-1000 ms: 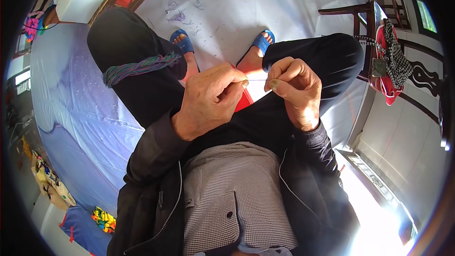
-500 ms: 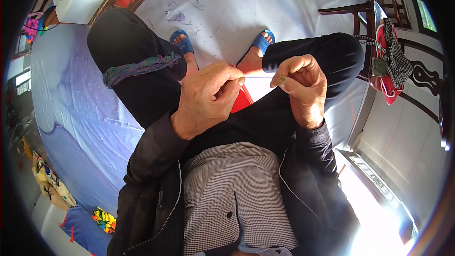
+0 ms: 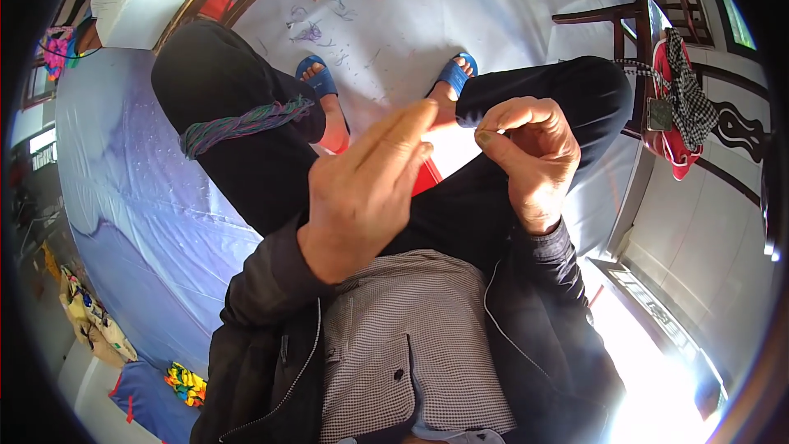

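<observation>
My left hand (image 3: 357, 197) is in front of my lap, its fingers stretched out and pointing away from me, the thumb a little apart from them. I see nothing held in it. Beside it, my right hand (image 3: 536, 160) pinches thumb against forefinger, and a fine strand, like a thin thread, shows faintly at the fingertips. A bundle of multicoloured threads (image 3: 242, 125) in green, purple and blue lies across my left thigh. Below my hands, between my legs, is a red object (image 3: 427, 175) with a brightly lit white surface near it; the hands hide part of it.
Loose thread scraps (image 3: 308, 31) lie on the pale floor beyond my blue sandals (image 3: 316, 74). A wooden chair (image 3: 612, 15) at the right carries a red bag (image 3: 682, 152) and checked cloth. On the left stands a surface under a bluish cover (image 3: 140, 189).
My left hand has opened from a pinch and its fingers have straightened. The fine strand stretched between both hands no longer shows there. My right hand has shifted slightly right.
</observation>
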Demonstrator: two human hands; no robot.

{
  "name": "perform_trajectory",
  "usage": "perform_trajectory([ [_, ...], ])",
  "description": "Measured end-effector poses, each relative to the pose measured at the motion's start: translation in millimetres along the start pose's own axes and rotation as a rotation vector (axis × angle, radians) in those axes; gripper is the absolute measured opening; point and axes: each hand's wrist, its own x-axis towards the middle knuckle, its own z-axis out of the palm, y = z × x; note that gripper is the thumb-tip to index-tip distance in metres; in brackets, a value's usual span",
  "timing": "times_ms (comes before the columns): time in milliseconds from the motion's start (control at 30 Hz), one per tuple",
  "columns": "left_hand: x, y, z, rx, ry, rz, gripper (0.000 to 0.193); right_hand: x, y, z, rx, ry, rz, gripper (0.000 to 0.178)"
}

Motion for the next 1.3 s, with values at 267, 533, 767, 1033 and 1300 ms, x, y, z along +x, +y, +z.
perform_trajectory([
  [267,0.9,-7.0,28.7,-0.576,-0.123,-0.323,0.025,-0.8,2.8,8.6,-0.009,-0.019,-0.039,0.033],
  [533,-0.2,-15.6,32.4,-0.45,-0.073,-0.174,0.009,-4.4,4.3,10.9,0.104,0.097,0.097,0.027],
  [767,0.2,-15.4,27.0,-0.432,-0.067,-0.178,0.008,-1.9,4.7,5.5,0.095,0.138,0.118,0.024],
  [1033,-1.2,-19.2,24.9,-0.441,-0.048,-0.176,0.008,-5.3,0.0,11.5,-0.057,0.065,0.073,0.015],
  [1300,1.1,-15.1,21.2,-0.421,-0.049,-0.16,0.009,-5.1,2.5,6.2,-0.29,-0.094,0.05,0.002],
])
